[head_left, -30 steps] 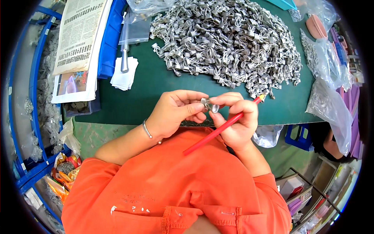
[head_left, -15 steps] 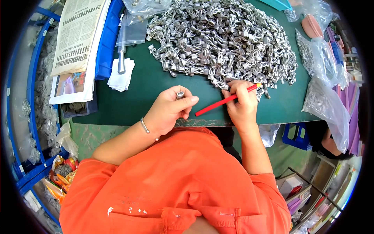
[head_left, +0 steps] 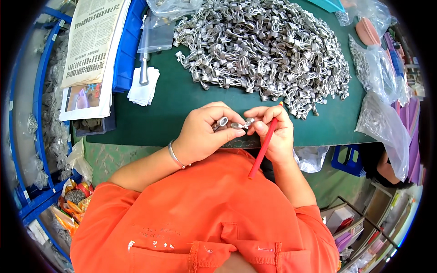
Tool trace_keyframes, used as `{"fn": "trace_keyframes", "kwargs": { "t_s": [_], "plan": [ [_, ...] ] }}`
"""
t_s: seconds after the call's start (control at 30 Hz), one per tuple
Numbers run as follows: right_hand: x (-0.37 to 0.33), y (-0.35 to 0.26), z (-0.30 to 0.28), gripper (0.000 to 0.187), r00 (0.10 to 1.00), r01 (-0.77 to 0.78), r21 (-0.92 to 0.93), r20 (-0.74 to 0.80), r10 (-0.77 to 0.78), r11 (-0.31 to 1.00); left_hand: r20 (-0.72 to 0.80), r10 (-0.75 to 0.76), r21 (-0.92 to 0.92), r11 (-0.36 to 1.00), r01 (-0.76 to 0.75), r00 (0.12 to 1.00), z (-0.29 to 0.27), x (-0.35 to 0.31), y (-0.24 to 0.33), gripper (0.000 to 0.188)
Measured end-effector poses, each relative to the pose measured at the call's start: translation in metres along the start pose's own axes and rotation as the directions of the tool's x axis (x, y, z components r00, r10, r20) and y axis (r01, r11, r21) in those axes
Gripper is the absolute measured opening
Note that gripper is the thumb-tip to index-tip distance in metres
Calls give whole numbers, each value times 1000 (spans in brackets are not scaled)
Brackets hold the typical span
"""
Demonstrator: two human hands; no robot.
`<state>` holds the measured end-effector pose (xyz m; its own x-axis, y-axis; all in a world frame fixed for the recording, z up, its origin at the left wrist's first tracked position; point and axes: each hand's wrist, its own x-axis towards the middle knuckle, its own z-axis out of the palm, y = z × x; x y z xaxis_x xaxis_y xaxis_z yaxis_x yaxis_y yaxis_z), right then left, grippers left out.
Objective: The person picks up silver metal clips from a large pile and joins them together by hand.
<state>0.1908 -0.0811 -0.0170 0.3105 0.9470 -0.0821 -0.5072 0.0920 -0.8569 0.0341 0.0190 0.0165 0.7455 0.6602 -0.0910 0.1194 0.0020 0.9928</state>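
Note:
My left hand (head_left: 204,125) is closed, with one silver metal loop fitting (head_left: 221,122) in the curl of its fingers. Its thumb and forefinger pinch a second fitting (head_left: 237,125), which has an oval open end. From the right, the fingertips of my right hand (head_left: 278,134) meet this piece at its looped end (head_left: 248,122); whether one or two pieces lie there I cannot tell. A slim red pen-like stick (head_left: 263,152) with a yellow tip is tucked between my right fingers, slanting down toward me. Beyond both hands lies a big heap of similar fittings (head_left: 264,50).
The green tabletop (head_left: 177,116) ends just this side of my hands. To the left are a blue bin (head_left: 127,45), newspapers (head_left: 93,41), white paper slips (head_left: 142,93) and a metal-handled tool (head_left: 144,70). Clear plastic bags (head_left: 380,118) and a pink container (head_left: 367,31) line the right.
My right hand has come from the heap's near edge to my left hand, and a fitting is now between their fingertips. The red stick has swung steeper, its lower end toward me.

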Motion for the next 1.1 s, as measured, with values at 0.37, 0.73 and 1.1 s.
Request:
{"fn": "trace_keyframes", "kwargs": {
  "t_s": [0.37, 0.73, 1.1],
  "plan": [
    [-2, 0, 8, 39, 864, 491, -385, 100, -494, 781, -2, -197, -268, 944, 190, 980, 1, -1, 3, 24],
    [11, -19, 4, 28, 746, 637, -650, 384, -543, 416, 287, -460, -793, 378, 478, 840, -5, 3, -10, 17],
    [21, -14, -14, 27, 868, 388, -799, 148, -474, 460, 87, -448, -583, 702, 410, 890, -4, 5, -15, 18]
  ]
}}
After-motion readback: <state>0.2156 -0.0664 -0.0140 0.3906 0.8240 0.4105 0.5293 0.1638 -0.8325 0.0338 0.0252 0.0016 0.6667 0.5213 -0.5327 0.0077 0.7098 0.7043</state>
